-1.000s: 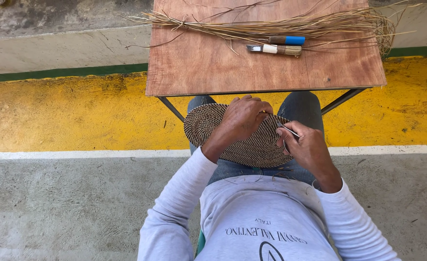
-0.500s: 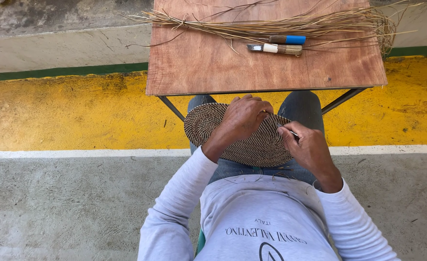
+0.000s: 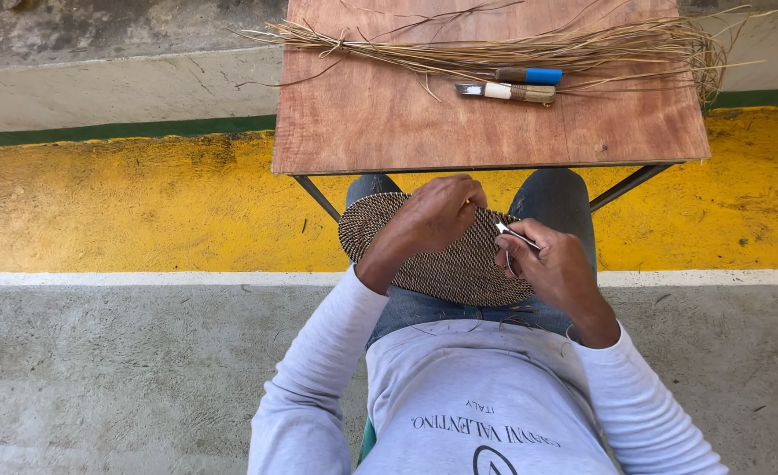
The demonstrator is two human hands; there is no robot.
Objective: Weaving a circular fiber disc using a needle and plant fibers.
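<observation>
Woven disc (image 3: 442, 255) sits on the person's lap, just near of the surface (image 3: 380, 123) edge, lying roughly flat across both thighs. Dark-and-tan coiled weave, oval in this view.

Left hand (image 3: 433, 215) lies on top of the disc near its far rim, fingers curled down and pressing on it, pinning it. Right hand (image 3: 552, 264) at the disc's right rim, fingers closed around a thin metal tool (image 3: 517, 236), tip pointing at the rim. Can't tell whether a strand is threaded there; too small.

Progress, as a judgement: disc body looks largely woven, many coils, solid out to the rim. Work is at the outer edge, so probably adding or finishing the last coils. A lot of raw fibre is unused, so how much is left is open.

Around it: bundle of dry straw fibres (image 3: 512, 48) along the far side of the surface, loose ends curling at the right. Just near of it, two knives side by side: blue-handled one (image 3: 528, 76) and wrapped-handle one (image 3: 508, 91). Both well apart from the hands.

Obstruction: the surface's edge and metal legs (image 3: 317, 195) sit close over the knees; left hand hides part of the far rim.
</observation>
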